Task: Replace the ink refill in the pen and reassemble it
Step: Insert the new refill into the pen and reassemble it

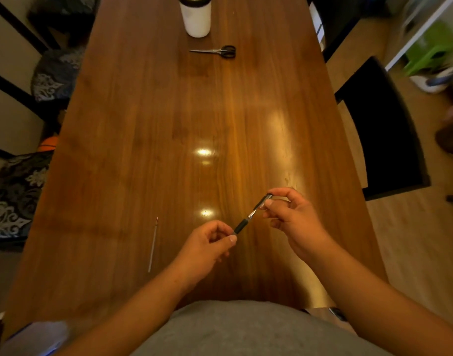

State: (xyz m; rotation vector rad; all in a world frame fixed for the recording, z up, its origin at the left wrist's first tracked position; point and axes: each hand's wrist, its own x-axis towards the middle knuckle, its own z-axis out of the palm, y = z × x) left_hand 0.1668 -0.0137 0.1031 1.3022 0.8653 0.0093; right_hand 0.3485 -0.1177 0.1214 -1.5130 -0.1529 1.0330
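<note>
1. While both forearms come up from the lower edge of the frame, the two hands meet a little right of the centre, low in the picture, above the wooden table [143, 150].
2. The left hand [207, 242] is curled, with thumb and forefinger pinched on the lower, dark grip end of the pen [251, 215]; the other fingers are folded into the palm.
3. The right hand [294, 217] is raised a little higher and to the right; its thumb and forefinger grasp the upper end of the pen, and the remaining fingers are bent under it.
4. The pen lies slanted between the hands, from lower left to upper right, held in the air and not touching the table.
5. A thin refill [153, 245] lies alone on the table, left of the left hand and apart from it, nearly upright in the frame.
6. At the top centre stand a white cylinder container [196, 18] and, just below it, a pair of scissors [216, 51] with black handles.
7. Chairs with patterned cushions [50, 75] are along the left edge of the frame.
</note>
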